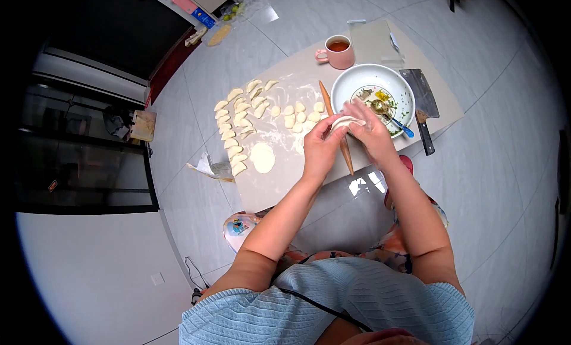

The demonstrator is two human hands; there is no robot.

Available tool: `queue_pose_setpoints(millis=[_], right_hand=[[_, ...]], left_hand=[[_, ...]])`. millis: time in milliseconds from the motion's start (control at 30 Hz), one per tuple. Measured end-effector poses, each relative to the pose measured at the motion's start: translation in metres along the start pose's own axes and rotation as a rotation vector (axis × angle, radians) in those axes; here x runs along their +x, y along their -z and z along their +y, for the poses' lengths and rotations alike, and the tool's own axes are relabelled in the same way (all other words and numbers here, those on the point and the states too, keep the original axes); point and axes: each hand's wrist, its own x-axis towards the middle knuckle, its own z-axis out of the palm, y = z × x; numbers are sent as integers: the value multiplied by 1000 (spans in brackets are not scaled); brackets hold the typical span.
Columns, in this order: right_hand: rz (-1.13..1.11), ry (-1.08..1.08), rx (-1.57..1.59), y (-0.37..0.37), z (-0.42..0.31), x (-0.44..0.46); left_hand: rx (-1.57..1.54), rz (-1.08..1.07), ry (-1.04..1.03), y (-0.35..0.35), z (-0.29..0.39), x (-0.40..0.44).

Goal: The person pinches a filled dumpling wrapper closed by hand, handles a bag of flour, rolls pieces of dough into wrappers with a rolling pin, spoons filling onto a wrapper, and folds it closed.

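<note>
A folded dumpling is held up between my two hands, over the rolling pin and the near edge of the bowl. My left hand pinches its left side with thumb and fingers. My right hand closes on its right side; those fingertips are smeared by motion. Beneath my hands lies a wooden rolling pin, partly hidden. The white bowl just beyond holds filling remains and a blue-handled spoon. To the left, a flat dough wrapper rests on the floured board.
Several finished dumplings stand in rows at the board's left, with small dough pieces nearer the middle. A pink mug of reddish-brown drink is at the back. A cleaver lies right of the bowl, its handle past the edge.
</note>
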Motion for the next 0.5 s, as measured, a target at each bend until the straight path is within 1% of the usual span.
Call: queue_pose_setpoints(millis=[67,100,167,200,233,267,300,367,400,467,500], right_hand=[[-206,-496,525,7,1,-2],[-206,-495,525,5,1,-4],[-273,-518,529,1,2,-7],[-258,-542,496,-1,0,-7],[-258,-543,496,-1,-1,-7],[-261,-547,434,-2,-3,-8],[-265,-550,371,-2,-3,-8],[-263,-559,343,-4,1,-8],[-262,-566,314,-4,2,-8],[-301,-561,280,0,2,-6],[-344,-557,248,0,1,-5]], left_hand=[[95,77,-119,1,-7,3],[95,76,-121,1,-7,5],[177,66,-250,1,-6,6],[177,66,-250,2,-6,6],[209,44,-243,5,-6,7],[241,22,-237,7,-6,7],[241,22,-237,9,-6,8],[217,-2,-171,12,-5,9],[217,-3,-171,12,-4,8],[75,-48,-68,14,0,8],[76,-48,-67,16,1,9]])
